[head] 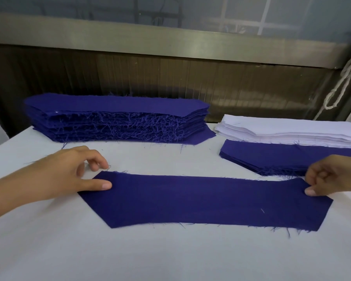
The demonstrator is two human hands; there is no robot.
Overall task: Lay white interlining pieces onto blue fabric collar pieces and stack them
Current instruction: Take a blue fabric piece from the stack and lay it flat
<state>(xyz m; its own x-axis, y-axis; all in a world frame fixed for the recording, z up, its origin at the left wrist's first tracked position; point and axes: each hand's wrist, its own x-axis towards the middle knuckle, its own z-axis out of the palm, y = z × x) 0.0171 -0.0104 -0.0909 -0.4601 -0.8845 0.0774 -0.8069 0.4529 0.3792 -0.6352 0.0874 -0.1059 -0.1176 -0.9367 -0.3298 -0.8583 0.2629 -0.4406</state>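
Observation:
A single blue collar piece [207,201] lies flat on the white table [170,254] in front of me. My left hand [69,171] is at its left end: the thumb presses on the fabric, and the fingers curl loosely just beyond the upper left corner. My right hand [332,177] is at the right end and pinches the upper right corner with thumb and curled fingers. A tall stack of blue collar pieces [118,118] stands at the back left. At the back right, a stack of white interlining pieces [288,130] rests on a low blue stack [276,157].
A dark ribbed wall panel [170,78] with a metal ledge [150,37] runs behind the table. A knotted white cord [340,84] hangs at the far right. The table's left edge [8,138] runs diagonally near the tall stack. Loose blue threads lie around the stacks.

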